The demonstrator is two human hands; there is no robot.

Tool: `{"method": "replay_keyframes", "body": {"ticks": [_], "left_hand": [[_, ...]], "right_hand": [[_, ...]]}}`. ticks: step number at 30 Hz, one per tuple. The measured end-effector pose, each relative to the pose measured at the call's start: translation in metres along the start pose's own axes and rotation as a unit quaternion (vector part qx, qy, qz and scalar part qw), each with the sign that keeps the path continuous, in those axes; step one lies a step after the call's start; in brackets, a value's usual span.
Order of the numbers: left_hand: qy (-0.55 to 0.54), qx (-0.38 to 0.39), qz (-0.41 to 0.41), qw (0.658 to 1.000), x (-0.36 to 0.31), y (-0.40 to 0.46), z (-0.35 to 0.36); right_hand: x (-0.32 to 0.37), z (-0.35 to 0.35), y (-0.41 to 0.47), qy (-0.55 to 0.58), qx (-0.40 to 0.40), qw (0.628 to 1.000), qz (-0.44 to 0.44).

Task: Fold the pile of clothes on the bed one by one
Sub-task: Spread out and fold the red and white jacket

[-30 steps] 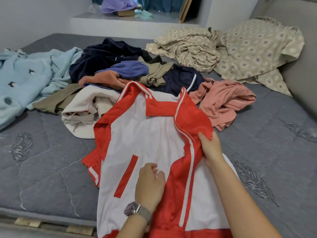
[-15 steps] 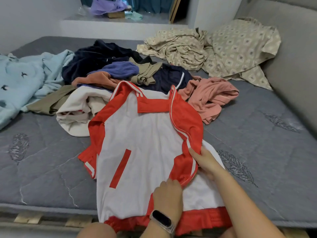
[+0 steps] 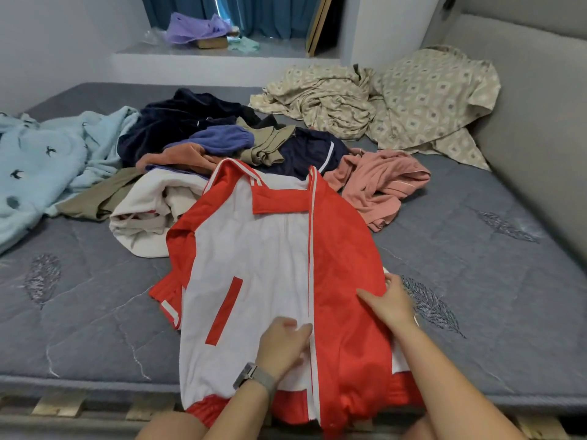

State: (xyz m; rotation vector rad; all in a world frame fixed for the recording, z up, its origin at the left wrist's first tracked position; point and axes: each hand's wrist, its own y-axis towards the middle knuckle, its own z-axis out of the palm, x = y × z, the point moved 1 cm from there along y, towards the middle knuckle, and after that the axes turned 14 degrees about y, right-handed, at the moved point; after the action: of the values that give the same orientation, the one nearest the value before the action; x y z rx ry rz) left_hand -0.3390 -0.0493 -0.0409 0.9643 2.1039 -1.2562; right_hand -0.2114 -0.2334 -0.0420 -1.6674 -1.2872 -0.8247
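Both hands flat on red-and-white jacket (image 3: 273, 265) — left hand (image 3: 281, 346), right hand (image 3: 389, 304)

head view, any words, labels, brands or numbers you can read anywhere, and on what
None can be read.
Red and white jacket: only stripes and a red pocket strip, no lettering showing.
Watch on the left wrist: face turned away, nothing legible.
Light blue blanket: small dark bird shapes, not text.
Beige patterned sheet: diamond print only.
Items on the far ledge: too small and blurred to tell.

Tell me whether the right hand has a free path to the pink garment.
Probably yes: the right hand rests on the red jacket, and only bare mattress separates it from the pink garment.
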Motion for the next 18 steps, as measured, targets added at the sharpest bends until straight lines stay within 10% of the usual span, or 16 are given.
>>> {"method": "replay_keyframes", "body": {"ticks": [6,9,12,18], "left_hand": [[0.173,-0.023,0.186,0.967,-0.023,0.034,0.007],[0.19,-0.008,0.237,0.953,-0.033,0.057,0.009],[0.179,-0.015,0.231,0.956,-0.043,0.072,0.004],[0.189,0.0,0.187,0.964,-0.046,0.104,-0.021]], "right_hand": [[0.007,0.016,0.037,-0.003,-0.031,0.992,-0.123],[0.027,0.026,0.072,0.185,-0.018,0.983,-0.01],[0.041,0.034,0.114,0.421,0.059,0.897,0.119],[0.071,0.064,0.163,0.475,0.163,0.855,0.13]]}}
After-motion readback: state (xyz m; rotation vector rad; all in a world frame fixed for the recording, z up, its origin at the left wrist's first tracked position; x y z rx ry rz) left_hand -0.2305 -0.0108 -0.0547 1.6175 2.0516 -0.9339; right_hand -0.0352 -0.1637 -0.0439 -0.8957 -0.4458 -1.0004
